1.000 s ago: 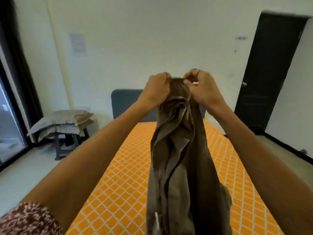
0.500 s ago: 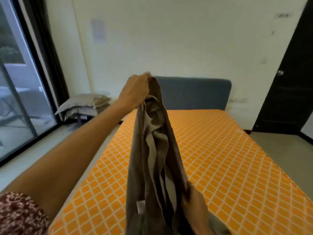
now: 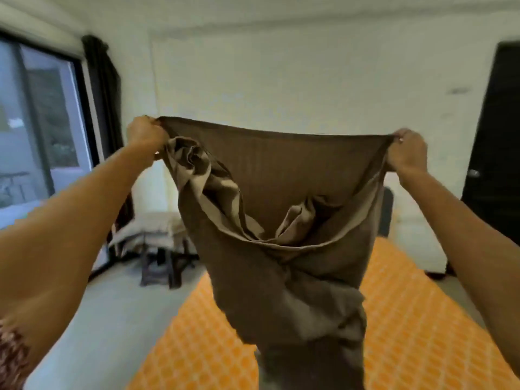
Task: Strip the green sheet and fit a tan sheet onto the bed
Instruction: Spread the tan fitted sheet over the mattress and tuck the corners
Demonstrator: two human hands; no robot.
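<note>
A pale-walled bedroom is filling the view, slightly blurred. At the far left a large window is showing grey daylight, and a dark curtain is hanging beside its frame. Below and to the right of the curtain, a small dark stool is standing on the light floor, carrying a stack of pale pillows.

The left hand is reaching up and forward, its fingers curled round one end of the top edge of the tan sheet. The sheet is hanging in the air between both hands, its top edge stretching nearly level from one hand to the other. Below that edge the cloth is sagging open like a pouch, with looser, lighter folds bunching inside on the left and middle; nothing else is showing in the hollow. The lower part is dropping in a twisted bundle over the bed, whose orange surface with a white diamond pattern is lying bare on either side of it.

The right hand is pinching the other end of the edge, fingers curled over the cloth. Behind the sheet's right side a strip of dark headboard is showing, and a dark door is standing at the far right.
</note>
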